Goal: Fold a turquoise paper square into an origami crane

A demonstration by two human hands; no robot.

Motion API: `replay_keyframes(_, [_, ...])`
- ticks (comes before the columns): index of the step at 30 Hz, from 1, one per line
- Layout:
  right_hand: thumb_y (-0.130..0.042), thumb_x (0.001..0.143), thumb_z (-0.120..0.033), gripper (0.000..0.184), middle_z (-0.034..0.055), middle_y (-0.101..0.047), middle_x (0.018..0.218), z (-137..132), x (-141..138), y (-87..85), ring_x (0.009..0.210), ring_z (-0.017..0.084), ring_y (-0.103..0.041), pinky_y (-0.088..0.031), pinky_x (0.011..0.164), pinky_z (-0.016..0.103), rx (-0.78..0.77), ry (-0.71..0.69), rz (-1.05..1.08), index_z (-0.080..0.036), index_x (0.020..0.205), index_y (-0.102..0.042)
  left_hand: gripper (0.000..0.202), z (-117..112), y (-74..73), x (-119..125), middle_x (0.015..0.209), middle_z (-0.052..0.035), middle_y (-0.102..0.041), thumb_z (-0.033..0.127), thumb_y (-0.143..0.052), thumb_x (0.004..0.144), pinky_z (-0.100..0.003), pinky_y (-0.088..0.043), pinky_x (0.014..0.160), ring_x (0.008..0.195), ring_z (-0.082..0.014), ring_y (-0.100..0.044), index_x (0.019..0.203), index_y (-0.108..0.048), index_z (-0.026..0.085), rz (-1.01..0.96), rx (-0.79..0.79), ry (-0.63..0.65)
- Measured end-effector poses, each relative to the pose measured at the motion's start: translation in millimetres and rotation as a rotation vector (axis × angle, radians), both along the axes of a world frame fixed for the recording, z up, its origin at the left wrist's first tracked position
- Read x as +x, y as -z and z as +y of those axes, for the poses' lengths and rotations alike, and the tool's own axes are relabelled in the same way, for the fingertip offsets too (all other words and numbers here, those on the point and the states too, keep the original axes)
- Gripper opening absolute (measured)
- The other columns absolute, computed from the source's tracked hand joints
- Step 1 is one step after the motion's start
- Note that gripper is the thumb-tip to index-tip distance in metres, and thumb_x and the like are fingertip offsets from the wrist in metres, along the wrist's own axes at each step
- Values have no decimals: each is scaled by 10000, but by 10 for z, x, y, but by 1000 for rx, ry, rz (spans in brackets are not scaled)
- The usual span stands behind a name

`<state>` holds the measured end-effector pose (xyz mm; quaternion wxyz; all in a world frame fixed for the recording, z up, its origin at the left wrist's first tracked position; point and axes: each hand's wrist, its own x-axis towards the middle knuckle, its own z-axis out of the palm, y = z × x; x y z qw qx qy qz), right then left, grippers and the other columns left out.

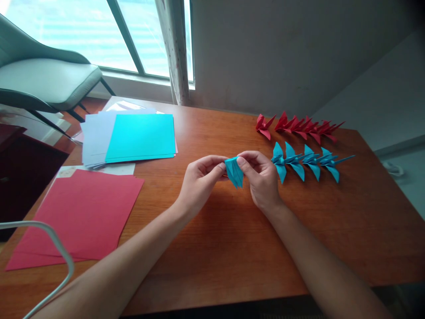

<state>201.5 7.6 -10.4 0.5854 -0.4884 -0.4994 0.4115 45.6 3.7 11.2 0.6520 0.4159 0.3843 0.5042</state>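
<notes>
Above the middle of the table I hold a small folded piece of blue paper (235, 173), its layers pointing downward. My left hand (204, 179) pinches its left edge between thumb and fingers. On the other side, my right hand (260, 177) grips the upper right corner, thumb on the near face. The fingertips behind the paper are partly hidden. Just beyond my right hand stands a row of blue origami cranes (311, 162) with wings spread. Behind them runs a row of red origami cranes (307, 127).
On the wooden table (212, 270), blue sheets (141, 137) lie over white sheets (98, 137) at the left. Nearer are large red sheets (83, 217). A white cable (64, 252) loops at the lower left. A chair (49, 79) stands by the window.
</notes>
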Motion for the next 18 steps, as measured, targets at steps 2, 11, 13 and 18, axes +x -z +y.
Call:
replay_keyframes(2, [-757,830,-399,193,1,-717,841,5,1,9,777,144,-662,-560,721,290,-13,-4,10,-224,889,-699,224,0,-3,-1,892,-63,-778,343,-745,848,-302,-599,771,781,-177,-728,941,-774,142,-3,-4,9])
replay_keyframes(11, [-760,825,-413,221,2,-706,832,0,0,7,753,141,-651,-545,687,284,-40,-11,13,-216,895,-689,289,-5,1,1,903,-77,-777,400,-760,823,-325,-600,793,812,-198,-730,939,-763,136,13,-29,-1])
replay_keyframes(13, [-766,824,-401,210,-2,-704,834,0,1,9,758,136,-650,-543,702,281,-34,-12,20,-216,893,-692,284,-4,-4,3,904,-77,-777,396,-756,828,-313,-597,779,811,-194,-728,939,-764,134,22,-24,-1])
replay_keyframes(18, [-773,827,-377,185,-8,-704,839,2,5,23,764,128,-646,-536,717,275,-22,-19,39,-221,892,-700,285,-1,-15,6,899,-74,-777,399,-746,839,-307,-597,773,797,-187,-725,940,-763,133,28,-28,-2])
